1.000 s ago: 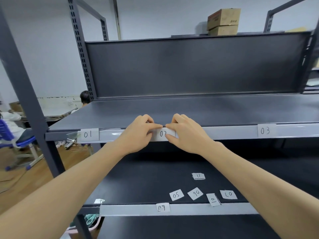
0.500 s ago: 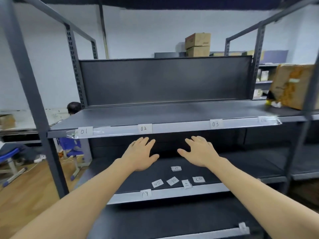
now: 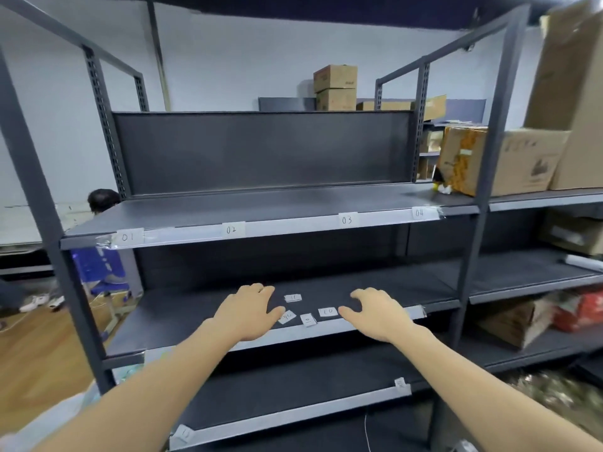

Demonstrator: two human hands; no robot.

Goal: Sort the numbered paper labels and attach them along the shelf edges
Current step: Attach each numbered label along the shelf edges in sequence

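My left hand (image 3: pixel 248 313) and right hand (image 3: pixel 378 313), fingers loosely spread and holding nothing, flank the small white numbered paper labels (image 3: pixel 328 311) lying loose on the dark grey metal middle shelf (image 3: pixel 408 288), near its front edge

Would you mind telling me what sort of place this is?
Most likely a storeroom or small warehouse: grey metal shelving, stacked cardboard boxes, and numbered paper labels taped along a shelf's front edge.
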